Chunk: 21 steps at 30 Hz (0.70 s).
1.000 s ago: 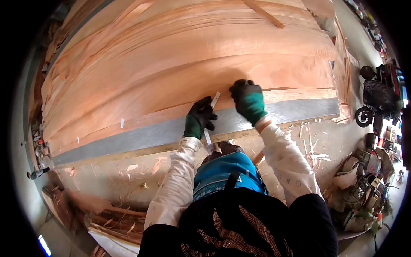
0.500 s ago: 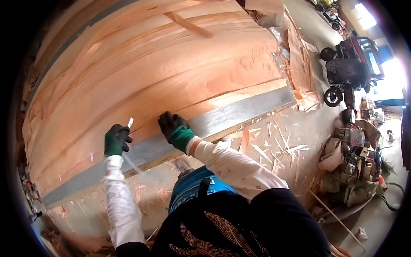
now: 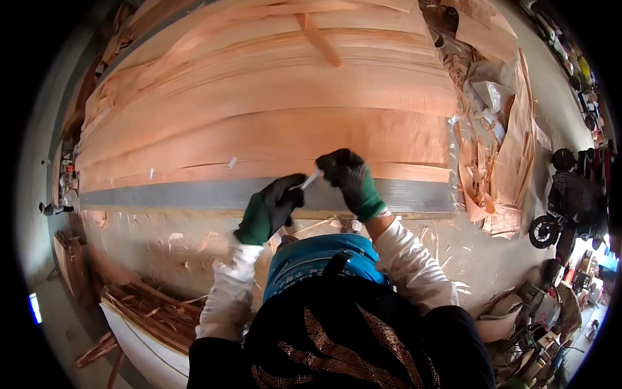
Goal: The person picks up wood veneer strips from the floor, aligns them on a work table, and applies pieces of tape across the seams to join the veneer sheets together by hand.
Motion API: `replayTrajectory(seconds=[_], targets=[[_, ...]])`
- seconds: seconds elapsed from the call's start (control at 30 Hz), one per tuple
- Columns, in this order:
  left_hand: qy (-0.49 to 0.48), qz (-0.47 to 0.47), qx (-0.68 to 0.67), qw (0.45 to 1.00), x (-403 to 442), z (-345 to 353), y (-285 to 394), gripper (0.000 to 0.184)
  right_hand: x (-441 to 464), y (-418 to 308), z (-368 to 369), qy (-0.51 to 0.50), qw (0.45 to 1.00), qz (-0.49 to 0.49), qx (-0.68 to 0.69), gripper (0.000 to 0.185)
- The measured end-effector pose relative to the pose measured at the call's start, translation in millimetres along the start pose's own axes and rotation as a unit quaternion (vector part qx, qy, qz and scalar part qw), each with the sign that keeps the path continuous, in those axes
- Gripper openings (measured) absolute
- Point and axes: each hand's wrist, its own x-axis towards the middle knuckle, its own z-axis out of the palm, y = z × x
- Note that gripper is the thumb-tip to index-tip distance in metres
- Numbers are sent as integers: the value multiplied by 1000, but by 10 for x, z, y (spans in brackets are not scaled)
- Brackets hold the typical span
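Note:
Both hands wear black and green gloves. Between them is a short white strip, one end at the fingers of my left hand, the other at the pinched fingertips of my right hand. Both hands are closed on it, above the grey metal edge strip of the table. Thin sheets of reddish wood veneer lie beyond the strip. Small white tape pieces stick to the veneer on the left.
A loose veneer strip rests across the sheets. Torn veneer hangs at the right end. Scraps lie on the floor. A wheeled vehicle and piled items are at the right, a white-sided bin at lower left.
My right hand has left the veneer surface and come to the upper end of the white strip held in my left hand. The view has turned, shifting the whole scene.

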Motion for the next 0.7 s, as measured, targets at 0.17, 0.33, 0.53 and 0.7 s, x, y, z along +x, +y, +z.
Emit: replayTrajectory(seconds=[0.17,0.33,0.53,0.7], targets=[[30,124,348,929,-428,8,-876,41,14,-291,-863,137,989,11,-51,8],[20,178,429,885,-244,68,-646,66,-181,-684,-1185,121,987,-4,-105,9],[39,368,141,918,652,1217,691,69,-397,-1150,-1187,129,978,0,-161,9],[-79,199,-88,973,770,1742,651,53,-510,-1322,-1394,155,968,-60,-190,9]])
